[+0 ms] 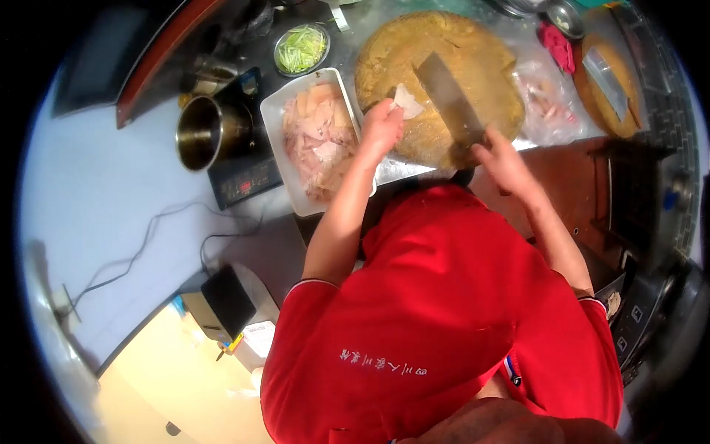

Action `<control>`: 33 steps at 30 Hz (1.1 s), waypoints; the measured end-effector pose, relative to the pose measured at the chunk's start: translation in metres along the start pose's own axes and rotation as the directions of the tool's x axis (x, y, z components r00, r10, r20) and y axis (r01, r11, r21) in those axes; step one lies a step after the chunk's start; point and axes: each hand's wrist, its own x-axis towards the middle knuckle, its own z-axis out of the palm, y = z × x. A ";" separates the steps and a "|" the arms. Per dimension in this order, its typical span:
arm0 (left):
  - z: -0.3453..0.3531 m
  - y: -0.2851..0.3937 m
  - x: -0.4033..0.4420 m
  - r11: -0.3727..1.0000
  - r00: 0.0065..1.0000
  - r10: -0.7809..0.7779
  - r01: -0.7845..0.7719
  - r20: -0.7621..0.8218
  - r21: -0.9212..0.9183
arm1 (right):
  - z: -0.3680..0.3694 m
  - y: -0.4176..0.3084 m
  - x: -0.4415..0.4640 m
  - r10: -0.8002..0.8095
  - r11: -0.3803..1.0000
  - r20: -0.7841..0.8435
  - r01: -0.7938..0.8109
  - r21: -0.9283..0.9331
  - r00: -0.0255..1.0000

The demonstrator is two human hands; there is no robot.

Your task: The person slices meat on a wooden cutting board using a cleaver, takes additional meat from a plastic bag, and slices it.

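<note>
A large round wooden chopping board (399, 55) lies at the top centre. My left hand (383, 127) is closed on a pale slice of meat (407, 102) at the board's left edge. Held in my right hand (501, 159) is a wide cleaver (450, 100), whose dark blade lies over the middle of the board. My right fingers are closed round its handle, which is mostly hidden. Just left of the board, a white rectangular tub (275, 122) holds many pale pink meat slices (318, 133).
A bowl of shredded green vegetable (302, 49) stands behind the tub. Left are a metal pot (200, 133) and an induction cooker (244, 181). Right of the board lie a plastic bag of meat (549, 103), a pink cloth (556, 46) and a second board (627, 81) with a knife (605, 81).
</note>
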 end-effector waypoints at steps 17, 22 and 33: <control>-0.015 -0.001 -0.024 0.996 0.984 -0.064 0.053 -0.169 -0.070 | 0.034 -0.017 -0.010 -0.398 0.839 0.182 0.437 -0.324 0.899; -0.017 0.009 -0.034 0.995 0.997 -0.071 0.068 -0.039 -0.079 | 0.041 0.022 0.002 -0.498 0.843 0.018 0.489 -0.223 0.867; 0.025 0.012 -0.006 0.884 0.856 0.426 -0.325 -0.294 0.335 | -0.007 0.062 -0.022 0.252 0.702 -0.003 -0.181 0.688 0.968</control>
